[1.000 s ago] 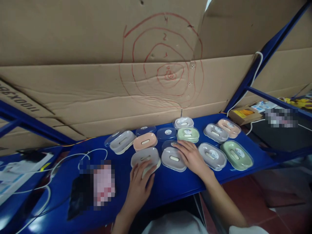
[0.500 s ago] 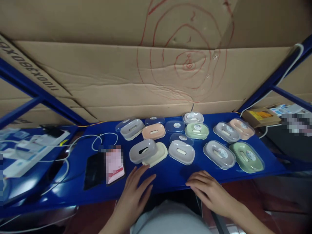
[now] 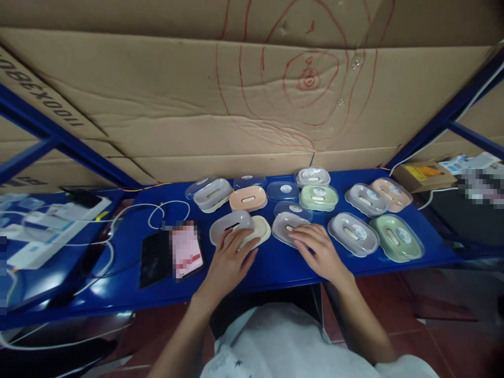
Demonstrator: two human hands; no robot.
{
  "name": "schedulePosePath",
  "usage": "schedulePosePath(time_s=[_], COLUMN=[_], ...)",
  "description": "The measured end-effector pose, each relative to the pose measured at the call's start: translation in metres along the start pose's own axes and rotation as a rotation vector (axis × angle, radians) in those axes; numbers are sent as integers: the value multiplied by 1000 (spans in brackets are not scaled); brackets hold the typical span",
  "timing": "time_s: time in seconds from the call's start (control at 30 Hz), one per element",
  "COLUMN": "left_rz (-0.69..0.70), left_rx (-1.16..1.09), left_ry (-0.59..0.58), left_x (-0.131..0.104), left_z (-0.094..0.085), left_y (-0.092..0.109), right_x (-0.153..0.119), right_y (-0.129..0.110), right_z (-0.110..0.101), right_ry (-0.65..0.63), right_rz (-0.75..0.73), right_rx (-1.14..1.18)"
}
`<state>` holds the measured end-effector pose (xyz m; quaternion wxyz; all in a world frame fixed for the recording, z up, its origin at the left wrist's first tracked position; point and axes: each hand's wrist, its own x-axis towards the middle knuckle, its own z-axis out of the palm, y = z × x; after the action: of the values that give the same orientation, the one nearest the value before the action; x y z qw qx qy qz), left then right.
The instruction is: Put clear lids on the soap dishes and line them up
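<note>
My left hand (image 3: 227,262) reaches over a grey soap dish tray (image 3: 219,229), its fingers apart and lying at the tray's near edge. Beneath that tray's right side, a cream oval base (image 3: 262,231) sticks out. My right hand (image 3: 321,253) rests over another grey soap dish (image 3: 281,232), fingers stretched across its right part and nothing visibly gripped. A clear lid (image 3: 294,211) lies just behind this dish. Whether the fingertips press on either dish is hard to see.
Behind stand a peach soap dish (image 3: 248,199), a green one (image 3: 318,198) and several more with clear lids. At right is a lidded green dish (image 3: 397,239). A phone (image 3: 187,252) and a white cable (image 3: 134,207) lie left. Cardboard (image 3: 165,105) walls the back.
Both hands have moved forward from the table's near edge onto the two front grey dishes. The view has tipped slightly downward. The dishes have stayed in place.
</note>
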<state>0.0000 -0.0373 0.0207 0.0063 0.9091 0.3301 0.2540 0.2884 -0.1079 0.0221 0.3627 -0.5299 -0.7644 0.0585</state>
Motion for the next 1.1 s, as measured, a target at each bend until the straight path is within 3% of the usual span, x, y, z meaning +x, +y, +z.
schedulePosePath(time_s=[0.1,0.23,0.5,0.7,0.8,0.93,1.03,1.1], left_rz=[-130,-216,-67,-155,-192,-156,-117,-112], left_rx=[69,44,2,22,7,-10,-11,-11], left_ry=[-17,29,-110,30,80,58,47,63], left_x=[-8,-14,-16,-24,-25,-24,-23,-24], left_z=[22,38,23,30,35,35,33,33], left_y=[9,15,1,10,14,11,6,5], right_x=[-14,-20,-19,-8,2,26,52,66], right_y=[10,11,-2,-5,-4,31,82,116], right_z=[14,25,24,23,8,-34,-62,-74], right_ry=[-67,-106,-161,-204,-244,-270,-243,-326], right_rz=[117,107,153,182,153,85,131,185], right_rx=[-205,-222,-205,-166,-115,-135,-349,-454])
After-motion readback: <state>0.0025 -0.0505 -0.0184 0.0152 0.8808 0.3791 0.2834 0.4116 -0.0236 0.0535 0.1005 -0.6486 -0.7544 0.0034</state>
